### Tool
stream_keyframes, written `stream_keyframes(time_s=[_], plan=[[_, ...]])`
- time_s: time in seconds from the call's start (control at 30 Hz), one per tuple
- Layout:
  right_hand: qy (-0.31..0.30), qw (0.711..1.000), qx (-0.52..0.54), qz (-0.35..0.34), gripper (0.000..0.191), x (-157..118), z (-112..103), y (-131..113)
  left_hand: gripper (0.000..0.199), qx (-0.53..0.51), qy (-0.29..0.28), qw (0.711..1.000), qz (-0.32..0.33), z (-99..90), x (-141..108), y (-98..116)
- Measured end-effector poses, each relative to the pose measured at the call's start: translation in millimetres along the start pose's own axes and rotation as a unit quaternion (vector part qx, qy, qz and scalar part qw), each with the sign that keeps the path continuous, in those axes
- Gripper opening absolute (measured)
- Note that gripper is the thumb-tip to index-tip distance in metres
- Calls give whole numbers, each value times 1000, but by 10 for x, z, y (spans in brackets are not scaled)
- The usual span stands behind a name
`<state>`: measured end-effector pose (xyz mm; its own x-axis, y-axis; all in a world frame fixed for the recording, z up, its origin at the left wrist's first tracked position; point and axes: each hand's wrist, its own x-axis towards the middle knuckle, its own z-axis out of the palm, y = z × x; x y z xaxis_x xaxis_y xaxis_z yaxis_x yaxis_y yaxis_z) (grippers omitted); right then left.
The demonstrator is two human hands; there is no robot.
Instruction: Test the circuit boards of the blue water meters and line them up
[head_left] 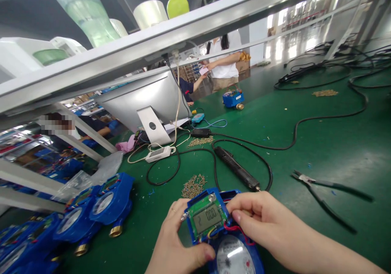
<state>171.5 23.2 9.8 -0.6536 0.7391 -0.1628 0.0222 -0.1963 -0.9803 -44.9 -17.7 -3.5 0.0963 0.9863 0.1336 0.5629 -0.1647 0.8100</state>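
Note:
My left hand [180,237] is wrapped round the left side of a blue display housing [207,219], thumb along its lower edge. The housing holds a green circuit board and a lit grey screen. Below it is a blue meter body with a round dial [235,257], joined by red and yellow wires. My right hand [259,221] pinches at the housing's right edge, near the wires; what lies between its fingertips is hidden. A pile of small brass screws [194,185] lies just behind the housing, and a black electric screwdriver [236,168] is beyond my right hand.
Black-handled cutters [328,198] lie open at right. Blue meters [111,200] with brass fittings line the left. A monitor [149,103] stands behind under a shelf [152,42]. Black cables cross the green table [287,160]. Another blue meter [233,99] sits farther back, near people.

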Motion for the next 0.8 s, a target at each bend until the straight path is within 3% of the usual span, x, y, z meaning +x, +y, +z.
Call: stream_keyframes(time_s=[0.13,0.27,0.33,0.43,0.53,0.63,0.8], plan=[[-2,1000,6,3,36,0,7,6,67,-135,-42,989,-33,8,-1,68],[-9,1000,8,-22,30,13,-14,-7,56,-299,-47,950,-80,91,24,137],[-11,999,-13,-39,28,10,-41,-19,50,-335,-70,935,-95,125,59,179],[-1,995,-85,-54,26,-17,-99,-43,36,-328,-92,935,-96,146,90,176],[22,977,-192,-85,22,-49,-171,-71,30,-338,-28,933,-117,165,50,47],[21,961,-255,-104,14,-52,-254,-86,33,-376,44,913,-155,206,-23,-118],[-17,959,-246,-141,10,-28,-407,-75,41,-420,8,885,-201,230,-70,-186]])
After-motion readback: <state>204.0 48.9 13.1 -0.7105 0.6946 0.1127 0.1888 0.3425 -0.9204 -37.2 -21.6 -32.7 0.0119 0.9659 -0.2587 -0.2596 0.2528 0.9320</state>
